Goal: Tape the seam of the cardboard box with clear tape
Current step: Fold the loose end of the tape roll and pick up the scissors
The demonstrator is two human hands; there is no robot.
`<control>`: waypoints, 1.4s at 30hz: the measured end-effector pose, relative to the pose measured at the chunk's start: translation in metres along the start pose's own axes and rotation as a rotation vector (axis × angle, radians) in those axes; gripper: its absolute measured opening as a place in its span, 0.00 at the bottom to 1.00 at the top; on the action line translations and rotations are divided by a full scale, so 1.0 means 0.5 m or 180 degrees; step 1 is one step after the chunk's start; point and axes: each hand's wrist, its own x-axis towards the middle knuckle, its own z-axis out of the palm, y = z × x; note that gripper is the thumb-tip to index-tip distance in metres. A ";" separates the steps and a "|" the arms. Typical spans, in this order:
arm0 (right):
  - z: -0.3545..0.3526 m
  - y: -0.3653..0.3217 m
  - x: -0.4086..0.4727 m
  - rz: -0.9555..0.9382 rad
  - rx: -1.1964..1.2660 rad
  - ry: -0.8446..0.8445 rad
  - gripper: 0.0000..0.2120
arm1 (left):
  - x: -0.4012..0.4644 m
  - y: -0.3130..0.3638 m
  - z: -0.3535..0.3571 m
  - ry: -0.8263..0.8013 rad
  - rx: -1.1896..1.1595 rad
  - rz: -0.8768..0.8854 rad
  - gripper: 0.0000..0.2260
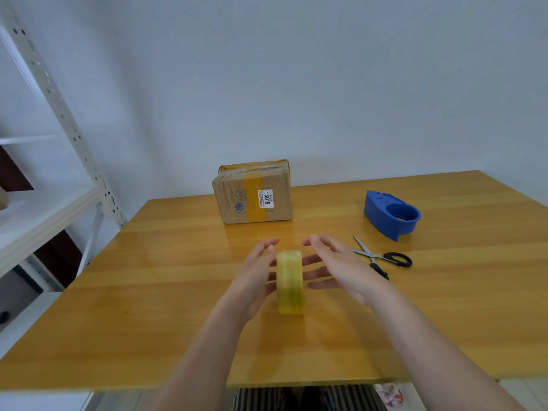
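- The clear tape roll [290,281] is flanked on edge by the left hand [257,280] and right hand [338,268] — both spread, touch unclear.
- The cardboard box [252,192] stands at the tabletop's [148,307] far edge; fresh taping is judged not yet begun.

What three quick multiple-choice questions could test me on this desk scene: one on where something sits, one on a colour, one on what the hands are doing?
1. Where do the scissors lie?
A. On the box
B. Between the right hand and the dispenser
C. On the shelf

2. What colour is the tape dispenser?
A. Red
B. Green
C. Blue

3. How are the hands at the tape roll?
A. Open, one each side
B. Both fists closed
C. One holds the scissors

Answers: 1 B, they lie on the table right of the right hand. 2 C, plainly blue. 3 A, the left hand and the right flank the upright roll, fingers straight.
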 end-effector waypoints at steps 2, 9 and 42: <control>-0.004 0.002 -0.003 0.0049 0.0105 -0.0175 0.16 | -0.002 0.001 0.004 -0.0064 -0.0068 0.0002 0.13; 0.002 -0.010 0.000 -0.0121 0.0183 -0.0051 0.09 | 0.014 0.018 0.018 -0.0105 -0.0183 -0.0012 0.12; -0.046 -0.016 0.110 -0.0440 -0.0859 0.0441 0.20 | 0.164 0.024 0.033 0.0159 0.0292 0.0558 0.09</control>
